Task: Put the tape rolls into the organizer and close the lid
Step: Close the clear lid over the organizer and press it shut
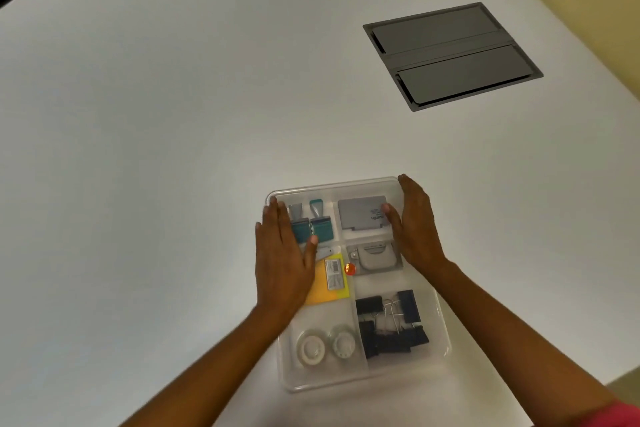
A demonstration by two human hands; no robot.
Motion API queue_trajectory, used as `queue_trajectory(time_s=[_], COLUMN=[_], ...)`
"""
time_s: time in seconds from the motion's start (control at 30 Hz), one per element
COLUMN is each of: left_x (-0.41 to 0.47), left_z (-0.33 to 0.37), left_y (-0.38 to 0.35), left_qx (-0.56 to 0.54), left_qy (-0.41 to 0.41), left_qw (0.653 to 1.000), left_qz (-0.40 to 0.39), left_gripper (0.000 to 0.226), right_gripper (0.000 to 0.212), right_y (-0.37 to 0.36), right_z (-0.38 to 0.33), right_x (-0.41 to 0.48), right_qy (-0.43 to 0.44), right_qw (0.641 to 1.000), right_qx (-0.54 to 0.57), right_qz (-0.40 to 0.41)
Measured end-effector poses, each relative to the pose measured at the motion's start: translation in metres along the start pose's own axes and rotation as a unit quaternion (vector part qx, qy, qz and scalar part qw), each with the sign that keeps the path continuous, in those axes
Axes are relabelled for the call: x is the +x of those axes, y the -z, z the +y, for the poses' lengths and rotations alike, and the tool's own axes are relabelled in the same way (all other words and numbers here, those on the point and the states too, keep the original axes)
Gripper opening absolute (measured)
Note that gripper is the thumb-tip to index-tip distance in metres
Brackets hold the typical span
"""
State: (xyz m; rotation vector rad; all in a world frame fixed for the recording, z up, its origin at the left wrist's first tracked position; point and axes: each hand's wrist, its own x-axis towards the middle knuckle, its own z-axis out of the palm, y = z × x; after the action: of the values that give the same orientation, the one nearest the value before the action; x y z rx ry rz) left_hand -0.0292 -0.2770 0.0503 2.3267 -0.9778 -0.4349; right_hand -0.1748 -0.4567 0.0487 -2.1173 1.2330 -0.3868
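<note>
My left hand (282, 260) and right hand (414, 222), both flat and open, press the light, stiff lid (408, 378) near its far corners.

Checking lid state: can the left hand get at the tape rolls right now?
Probably not. A clear lid seems to cover the organizer, and the left hand lies flat on it. The tape rolls sit underneath, in the near-left compartment.

Organizer (446, 347): clear, smooth plastic, frosted lid under both hands. Tape rolls (325, 345): translucent, glossy. Binder clips (391, 329): matt black with shiny wire handles. Desk (173, 114): smooth matt white. Cable hatch (450, 55): grey brushed metal.
</note>
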Motion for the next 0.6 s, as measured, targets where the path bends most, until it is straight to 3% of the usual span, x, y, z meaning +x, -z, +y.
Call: queue_trajectory(time_s=[0.17, 0.6], left_x=[-0.028, -0.029], left_z=[-0.008, -0.016], left_y=[-0.015, -0.025], left_qx=[0.007, 0.046], left_qy=[0.003, -0.015], left_qw=[1.000, 0.999], left_qz=[-0.006, -0.004], left_gripper=[0.079, 0.078], right_gripper=[0.071, 0.082], right_y=[-0.004, -0.008], right_z=[0.015, 0.017], right_x=[-0.034, -0.033], right_qy=[0.081, 0.077], right_qw=[0.990, 0.985], right_qx=[-0.108, -0.150], right_qz=[-0.033, -0.032])
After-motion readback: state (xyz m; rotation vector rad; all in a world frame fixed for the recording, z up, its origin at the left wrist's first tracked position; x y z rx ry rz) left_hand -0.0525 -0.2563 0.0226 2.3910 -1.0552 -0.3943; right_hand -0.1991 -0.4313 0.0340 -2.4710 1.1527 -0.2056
